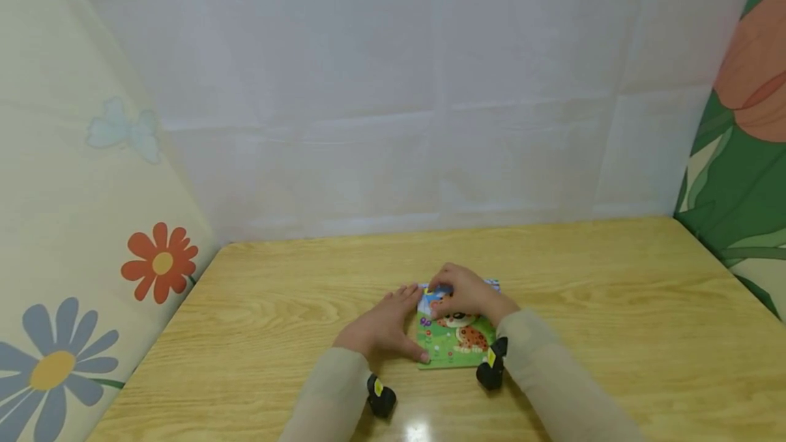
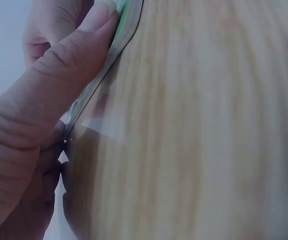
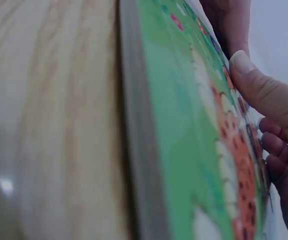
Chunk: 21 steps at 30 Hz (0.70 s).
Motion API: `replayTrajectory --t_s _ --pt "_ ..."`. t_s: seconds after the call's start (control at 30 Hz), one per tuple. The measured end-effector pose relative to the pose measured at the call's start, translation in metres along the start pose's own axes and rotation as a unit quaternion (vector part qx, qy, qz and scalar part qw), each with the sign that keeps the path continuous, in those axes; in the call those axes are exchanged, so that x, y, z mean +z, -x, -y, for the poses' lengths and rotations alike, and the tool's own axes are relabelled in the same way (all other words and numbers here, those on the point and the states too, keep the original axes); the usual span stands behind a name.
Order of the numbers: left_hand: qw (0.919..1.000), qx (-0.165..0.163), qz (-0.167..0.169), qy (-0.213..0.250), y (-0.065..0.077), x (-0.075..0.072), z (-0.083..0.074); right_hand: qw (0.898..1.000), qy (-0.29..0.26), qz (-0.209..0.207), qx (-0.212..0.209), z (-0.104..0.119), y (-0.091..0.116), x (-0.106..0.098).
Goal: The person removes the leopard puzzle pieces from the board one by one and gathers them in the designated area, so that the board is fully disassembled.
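A square, thick-edged picture board, which looks like a puzzle, lies on the wooden table. It shows an orange spotted animal on green grass under blue sky. My left hand lies along its left side, fingers stretched toward the upper left corner and thumb on the lower left. The left wrist view shows that thumb over the board's edge. My right hand reaches over the upper part with curled fingers. Thumb and fingers appear to pinch a puzzle piece near the animal's head; the hand partly hides it. The right thumb touches the picture surface.
The wooden table extends on all sides of the board. A white sheet hangs behind it. Panels with printed flowers stand at the left and right. Black wrist cameras sit by both cuffs.
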<state>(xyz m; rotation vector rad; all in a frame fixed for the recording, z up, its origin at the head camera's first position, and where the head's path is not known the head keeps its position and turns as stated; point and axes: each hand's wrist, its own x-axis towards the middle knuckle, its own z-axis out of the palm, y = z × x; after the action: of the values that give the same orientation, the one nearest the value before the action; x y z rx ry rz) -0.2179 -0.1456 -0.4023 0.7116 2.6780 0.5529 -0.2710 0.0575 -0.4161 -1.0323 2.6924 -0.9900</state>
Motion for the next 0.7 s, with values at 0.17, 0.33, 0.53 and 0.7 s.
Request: replayTrajectory --t_s 0.17,0.33,0.53,0.7 --pt "0.9999 -0.007 0.005 0.012 0.000 0.000 0.000 0.999 -0.034 -0.016 0.036 0.001 0.000 0.004" --pt "0.9997 -0.004 0.004 0.023 0.000 0.000 0.000 0.994 -0.057 -0.017 0.089 0.010 -0.003 0.005" --pt "0.9995 -0.004 0.007 0.031 -0.001 0.000 -0.001 0.985 -0.073 -0.012 0.154 0.019 -0.007 0.005" --pt "0.9995 0.000 0.005 0.033 -0.001 0.000 -0.002 0.982 -0.087 -0.015 0.166 0.020 -0.008 0.006"
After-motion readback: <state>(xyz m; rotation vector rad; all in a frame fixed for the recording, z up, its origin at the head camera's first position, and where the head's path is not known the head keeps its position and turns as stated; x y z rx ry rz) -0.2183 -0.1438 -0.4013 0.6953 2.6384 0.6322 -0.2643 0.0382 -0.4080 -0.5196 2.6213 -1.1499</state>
